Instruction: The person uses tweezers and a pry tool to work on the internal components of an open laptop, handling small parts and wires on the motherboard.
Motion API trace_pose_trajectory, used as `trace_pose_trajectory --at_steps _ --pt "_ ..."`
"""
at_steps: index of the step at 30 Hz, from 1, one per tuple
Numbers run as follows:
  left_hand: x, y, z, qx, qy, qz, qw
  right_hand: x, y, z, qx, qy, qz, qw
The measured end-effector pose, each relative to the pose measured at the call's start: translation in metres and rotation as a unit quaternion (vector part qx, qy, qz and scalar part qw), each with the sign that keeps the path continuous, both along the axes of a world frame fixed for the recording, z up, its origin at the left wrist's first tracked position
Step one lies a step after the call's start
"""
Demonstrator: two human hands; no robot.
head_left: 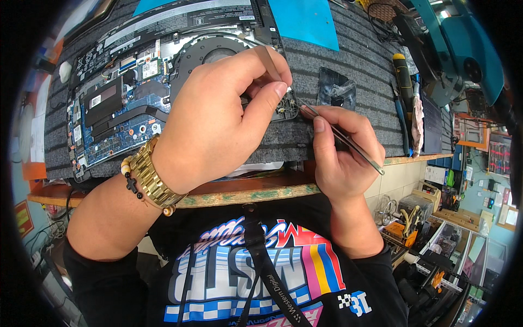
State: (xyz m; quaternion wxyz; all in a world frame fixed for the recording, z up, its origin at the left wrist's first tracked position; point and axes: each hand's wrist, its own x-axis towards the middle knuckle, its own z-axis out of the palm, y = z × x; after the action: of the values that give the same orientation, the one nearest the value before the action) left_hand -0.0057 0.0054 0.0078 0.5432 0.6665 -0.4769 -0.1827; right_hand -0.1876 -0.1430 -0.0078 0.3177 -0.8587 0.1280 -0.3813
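Observation:
An opened laptop base (174,71) lies on the mat, showing its blue circuit board (117,139), a round black fan (199,54) and a long black battery (180,24). My left hand (218,117) is over the fan side, closed in a pinch on a thin flat metal strip (267,62) that points up between thumb and fingers. Its other fingers hide part of the laptop. My right hand (348,147) grips slim metal tweezers (357,149). Their tips reach the laptop's near right corner (287,110), close beside my left thumb.
A ribbed grey mat (365,54) covers the wooden-edged bench (256,193). Right of the laptop lies a small black packet (336,89), with a blue sheet (308,22) behind it. A yellow-and-black screwdriver (403,82) and a teal microscope-like stand (474,49) are farther right.

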Motion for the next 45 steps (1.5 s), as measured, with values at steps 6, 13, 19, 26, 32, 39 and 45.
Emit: trace_pose_trajectory --at_steps 6,13,19,26,32,39,45 --pt "-0.0002 -0.0001 0.0008 -0.001 -0.001 0.000 1.000 0.0028 -0.0002 -0.0010 -0.029 -0.024 0.015 0.999" --pt "0.0015 -0.0003 -0.0002 -0.001 -0.023 0.000 1.000 0.0036 -0.0004 0.0007 -0.058 -0.031 0.020 0.998" --pt "0.0013 0.0002 0.0004 0.010 -0.010 -0.001 1.000 0.0038 0.0028 0.0036 -0.058 -0.017 0.013 0.998" --pt "0.0018 0.0003 0.0011 0.009 -0.014 -0.004 1.000 0.0043 0.0024 0.0026 -0.056 -0.018 0.014 0.998" --pt "0.0013 0.0000 -0.0004 0.002 -0.015 -0.002 1.000 0.0046 0.0027 0.0019 -0.054 -0.014 0.017 0.998" --pt "0.0012 0.0002 0.0018 0.013 -0.012 -0.002 1.000 0.0053 0.0031 0.0028 -0.056 -0.019 0.018 0.998" --pt "0.0015 0.0001 0.0004 0.005 -0.017 -0.004 1.000 0.0028 0.0030 0.0010 -0.040 -0.014 0.010 0.999"
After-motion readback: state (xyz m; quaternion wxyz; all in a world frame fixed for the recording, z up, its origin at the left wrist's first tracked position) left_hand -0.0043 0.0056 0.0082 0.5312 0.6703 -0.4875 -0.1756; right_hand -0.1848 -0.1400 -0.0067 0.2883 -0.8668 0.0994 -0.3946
